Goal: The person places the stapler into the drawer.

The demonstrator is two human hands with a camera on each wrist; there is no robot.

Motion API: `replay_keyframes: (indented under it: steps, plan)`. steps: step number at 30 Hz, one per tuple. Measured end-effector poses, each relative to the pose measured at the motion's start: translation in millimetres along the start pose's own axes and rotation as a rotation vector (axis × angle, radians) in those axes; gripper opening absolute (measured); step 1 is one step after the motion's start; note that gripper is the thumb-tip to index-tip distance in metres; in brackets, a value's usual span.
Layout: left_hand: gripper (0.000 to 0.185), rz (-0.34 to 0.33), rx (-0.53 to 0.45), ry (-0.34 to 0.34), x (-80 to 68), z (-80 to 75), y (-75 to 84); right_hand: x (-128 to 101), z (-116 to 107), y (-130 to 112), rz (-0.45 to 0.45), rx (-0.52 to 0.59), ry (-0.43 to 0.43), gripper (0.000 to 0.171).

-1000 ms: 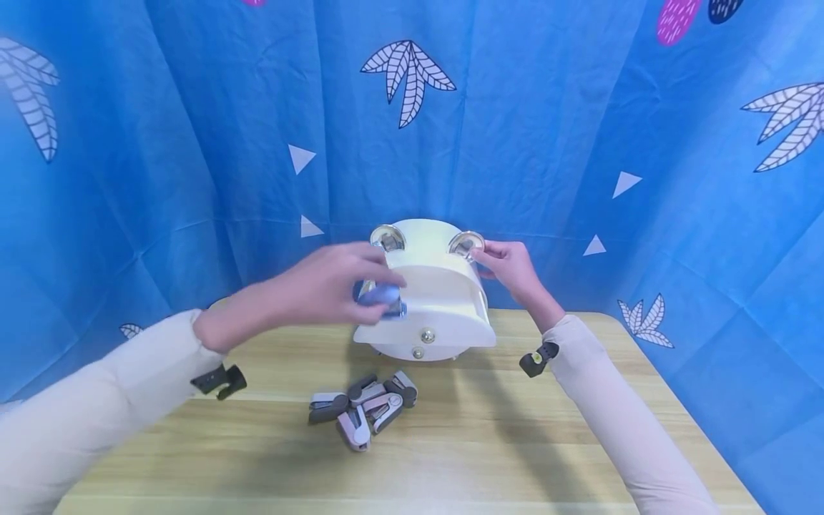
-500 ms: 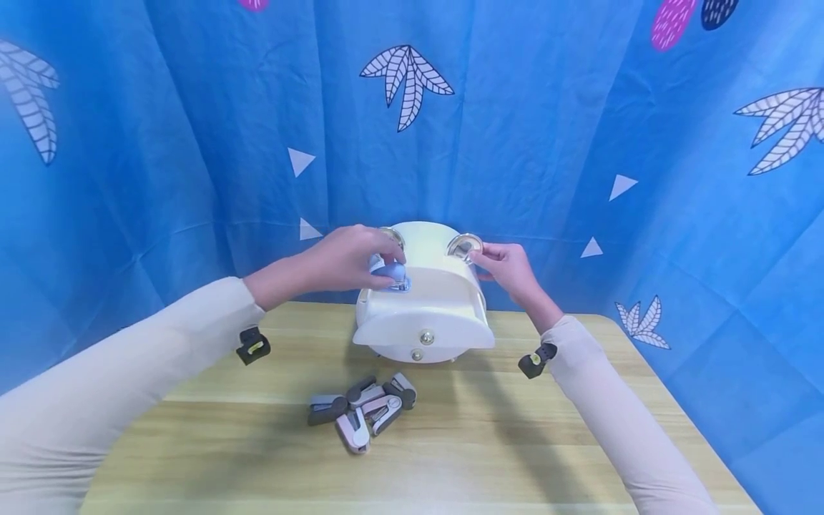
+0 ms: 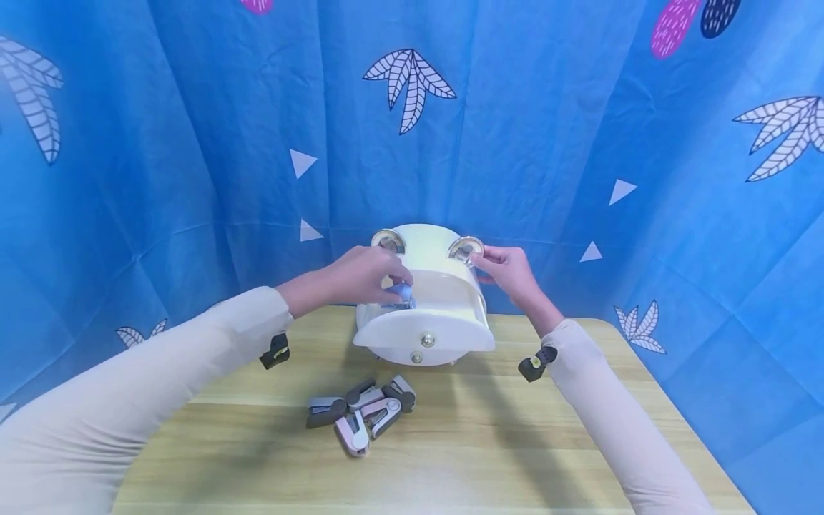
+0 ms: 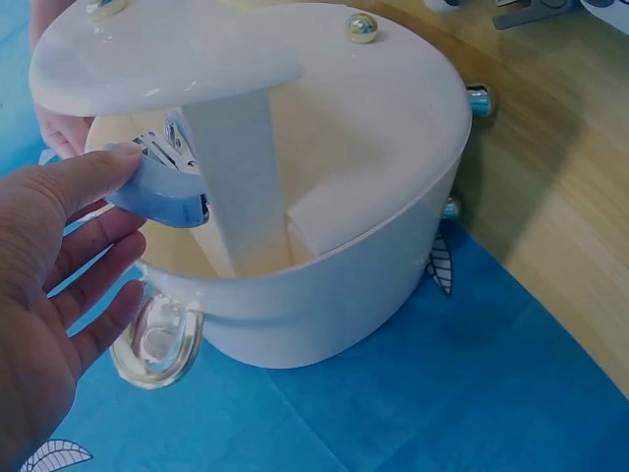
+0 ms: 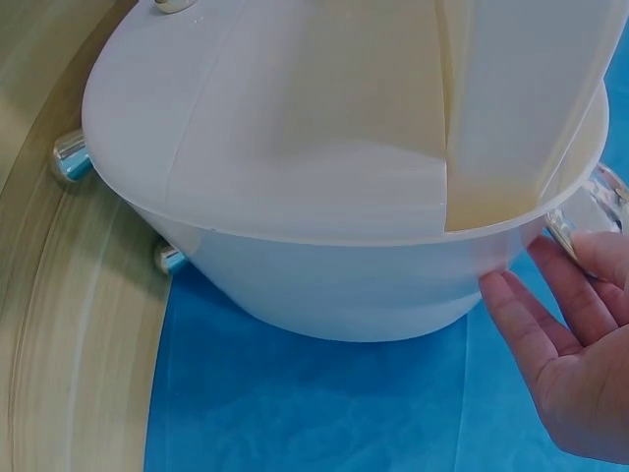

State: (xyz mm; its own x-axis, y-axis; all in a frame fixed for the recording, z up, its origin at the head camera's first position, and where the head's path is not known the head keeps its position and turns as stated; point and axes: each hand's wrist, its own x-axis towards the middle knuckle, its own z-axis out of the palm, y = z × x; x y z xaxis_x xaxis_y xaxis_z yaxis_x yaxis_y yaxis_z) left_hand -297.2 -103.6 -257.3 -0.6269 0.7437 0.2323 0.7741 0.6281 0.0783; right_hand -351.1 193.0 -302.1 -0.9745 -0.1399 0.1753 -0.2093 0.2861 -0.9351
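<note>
at the back edge of a pale wooden surface (image 3: 489, 443), against a blue patterned cloth (image 3: 193, 143), a blue stapler (image 3: 400, 293) is pinched by the fingers (image 4: 93, 172) of the left hand (image 3: 360, 275) and held just over the open top of a cream plastic container (image 3: 444, 300). the container is steadied by the right hand (image 3: 508, 268), whose fingers (image 5: 536, 315) lie relaxed and fairly straight against the rim, beside a clear suction cup (image 5: 585, 211). the stapler is judged small, light and rigid, its smooth plastic shell a little slippery; a hold across its two long sides, as shown, looks soundest. the container is judged thin-walled, light and easily tipped, so its rim is the natural place for a bracing hand. one stapler is counted in hand, and about five more staplers (image 3: 360, 411), grey and pink, are heaped together on the surface in front of the container, though overlap makes that count uncertain. one container, divided inside by an upright partition (image 4: 236, 187), is counted; two suction cups are seen on its far side from the head view, and several small metal studs on its flat front.
</note>
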Motion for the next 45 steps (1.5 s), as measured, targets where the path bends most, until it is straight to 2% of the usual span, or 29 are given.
replay_keyframes:
  steps: [9,15,24,28,34,45]
  plan:
    - [0.027,-0.034,0.027,-0.007,-2.6,7.3,3.4,0.5,-0.8,1.7,-0.019,-0.001,0.000,0.040]
    - [0.023,-0.063,-0.008,-0.027,-6.7,9.9,6.1,0.4,-1.0,1.7,-0.018,0.000,0.002,0.039]
    - [0.025,-0.050,-0.040,-0.042,-12.9,9.0,6.2,-0.9,-0.7,1.0,-0.014,0.003,0.002,0.040]
    - [0.028,-0.057,-0.047,-0.023,-14.0,5.1,7.4,-0.8,-1.2,0.8,-0.016,0.005,0.002,0.040]
    - [0.030,-0.122,-0.019,0.013,-12.6,-0.3,5.4,0.6,-1.0,1.6,-0.025,0.000,0.002,0.040]
    - [0.027,-0.113,0.034,0.044,-8.0,10.5,-0.5,0.2,1.0,2.1,-0.011,0.004,0.001,0.040]
